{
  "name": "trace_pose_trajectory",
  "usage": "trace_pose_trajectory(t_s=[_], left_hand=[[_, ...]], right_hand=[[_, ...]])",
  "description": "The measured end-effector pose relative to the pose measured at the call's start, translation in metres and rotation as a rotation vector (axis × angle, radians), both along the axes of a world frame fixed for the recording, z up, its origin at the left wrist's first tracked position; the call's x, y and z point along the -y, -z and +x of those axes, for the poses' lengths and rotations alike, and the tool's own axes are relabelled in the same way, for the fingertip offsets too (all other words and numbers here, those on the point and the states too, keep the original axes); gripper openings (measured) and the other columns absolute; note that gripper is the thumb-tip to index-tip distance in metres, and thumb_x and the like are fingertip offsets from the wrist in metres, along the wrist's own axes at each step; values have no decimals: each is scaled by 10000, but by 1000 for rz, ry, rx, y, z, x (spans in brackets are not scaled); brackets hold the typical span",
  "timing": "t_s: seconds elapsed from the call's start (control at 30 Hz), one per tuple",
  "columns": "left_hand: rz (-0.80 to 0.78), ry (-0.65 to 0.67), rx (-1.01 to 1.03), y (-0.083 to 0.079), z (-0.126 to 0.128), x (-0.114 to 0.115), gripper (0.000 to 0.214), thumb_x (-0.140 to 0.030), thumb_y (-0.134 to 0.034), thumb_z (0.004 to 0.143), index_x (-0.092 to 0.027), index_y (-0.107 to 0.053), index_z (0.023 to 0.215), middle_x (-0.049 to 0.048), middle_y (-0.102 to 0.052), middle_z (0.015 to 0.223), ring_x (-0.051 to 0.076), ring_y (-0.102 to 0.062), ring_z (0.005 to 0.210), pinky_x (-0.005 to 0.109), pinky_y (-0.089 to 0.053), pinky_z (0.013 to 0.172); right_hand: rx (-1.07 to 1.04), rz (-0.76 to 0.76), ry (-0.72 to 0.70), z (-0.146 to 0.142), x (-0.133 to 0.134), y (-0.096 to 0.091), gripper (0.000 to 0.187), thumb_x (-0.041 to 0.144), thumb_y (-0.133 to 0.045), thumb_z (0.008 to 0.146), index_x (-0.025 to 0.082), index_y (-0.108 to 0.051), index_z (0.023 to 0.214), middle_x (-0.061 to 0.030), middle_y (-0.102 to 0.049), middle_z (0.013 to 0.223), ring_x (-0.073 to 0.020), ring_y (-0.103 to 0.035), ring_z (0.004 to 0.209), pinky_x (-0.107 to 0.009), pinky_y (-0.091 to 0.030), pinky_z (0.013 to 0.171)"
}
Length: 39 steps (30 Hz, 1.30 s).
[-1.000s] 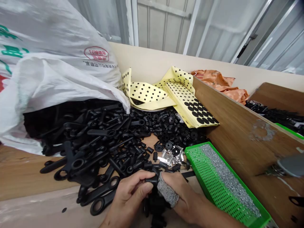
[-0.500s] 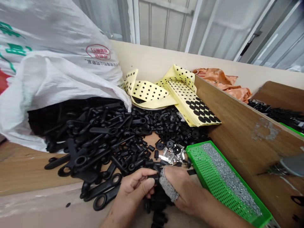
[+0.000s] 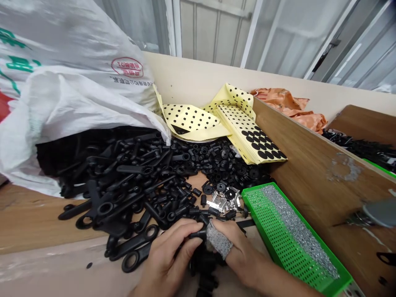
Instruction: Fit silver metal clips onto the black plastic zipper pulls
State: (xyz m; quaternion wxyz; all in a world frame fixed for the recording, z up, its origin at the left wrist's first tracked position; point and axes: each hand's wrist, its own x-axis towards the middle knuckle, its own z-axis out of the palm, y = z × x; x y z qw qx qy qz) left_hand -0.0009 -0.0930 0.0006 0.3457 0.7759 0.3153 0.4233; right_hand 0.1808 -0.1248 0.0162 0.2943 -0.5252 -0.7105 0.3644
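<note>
soft even light, deep shadow inside white sack (image 3: 80, 93), wide-angle stretch toward edges

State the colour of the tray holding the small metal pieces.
The tray is bright green, shown in the head view.

The cylindrical part (image 3: 198, 234) and the ring-ended handles (image 3: 134, 169) are plain black, the finger wrap (image 3: 219, 243) speckled grey, the metal clips (image 3: 220, 203) silvery, the tray (image 3: 272, 231) bright green, the sticker sheets (image 3: 239, 123) pale yellow with rows of black dots, the sack (image 3: 83, 45) white with green and red print, and the crumpled bag (image 3: 283, 103) orange.
</note>
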Motion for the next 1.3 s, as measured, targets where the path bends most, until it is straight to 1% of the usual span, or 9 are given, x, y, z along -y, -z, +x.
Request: trace_pose_trajectory(t_s=[0.13, 0.37, 0.47, 0.6, 0.8, 0.9, 1.0, 1.1, 1.3], left_hand=[[109, 31, -24, -1, -1, -1, 329, -50, -533, 798, -245, -548, 1062, 22, -636, 963, 149, -614, 877, 187, -470, 771], [68, 83, -78, -6, 1, -3, 263, -71, -498, 834, -231, -545, 1038, 19, -637, 934, 133, -617, 853, 171, -480, 735], [162, 94, -60, 3, 1, -2, 268, -81, -485, 840, -206, -523, 1074, 42, -626, 951, 142, -607, 864, 189, -481, 756], [290, 82, -51, 12, 2, 0, 299, -74, -474, 836, -174, -496, 1117, 68, -617, 962, 152, -596, 887, 208, -473, 789], [190, 25, -127, -5, 6, -13, 202, -103, -499, 831, -210, -555, 992, 27, -651, 911, 138, -616, 857, 188, -485, 752], [176, -80, -198, -11, -2, -31, 140, -164, -513, 828, -211, -590, 934, 20, -667, 876, 150, -627, 814, 213, -491, 732], [149, -218, -314, -9, -17, -51, 144, -256, -527, 813, -205, -615, 915, 24, -672, 856, 177, -633, 791, 251, -499, 715], [131, -273, -407, -3, -30, -65, 183, -320, -520, 798, -215, -634, 896, 20, -676, 834, 192, -639, 781, 263, -507, 694], [169, -224, -493, 3, -42, -74, 195, -309, -498, 799, -215, -651, 875, 32, -689, 857, 197, -634, 823, 268, -508, 734]], right_hand=[[34, -11, -35, 0, 0, -2, 145, 143, -349, 828, 201, -397, 703, 6, -483, 687, -144, -450, 662, -239, -349, 603], [137, 35, -104, 3, 1, -8, 93, 128, -402, 748, 204, -360, 712, 1, -477, 710, -148, -434, 650, -254, -328, 607], [71, -17, -30, 3, 3, -3, 95, 114, -378, 750, 200, -375, 708, -5, -479, 735, -156, -447, 715, -252, -336, 642], [-82, -119, -19, 3, 2, 7, 143, 107, -355, 786, 195, -397, 682, 26, -458, 662, -128, -441, 663, -220, -326, 596], [25, -144, -31, 11, -15, -7, 129, 101, -390, 797, 196, -477, 780, 15, -521, 796, -146, -466, 781, -230, -344, 671], [140, -25, -47, 21, -35, -11, 124, 154, -365, 858, 200, -473, 817, 21, -518, 779, -134, -464, 727, -229, -343, 638], [515, 201, 6, 30, -60, -5, 150, 60, -412, 778, 180, -478, 838, -12, -508, 829, -153, -450, 760, -253, -342, 657], [841, 360, -62, 31, -82, 2, 176, 47, -457, 740, 167, -504, 860, -48, -511, 895, -186, -428, 828, -279, -344, 675], [957, 434, -167, 16, -114, 8, 112, 138, -490, 782, 141, -556, 872, -103, -522, 953, -242, -386, 915, -360, -329, 730]])
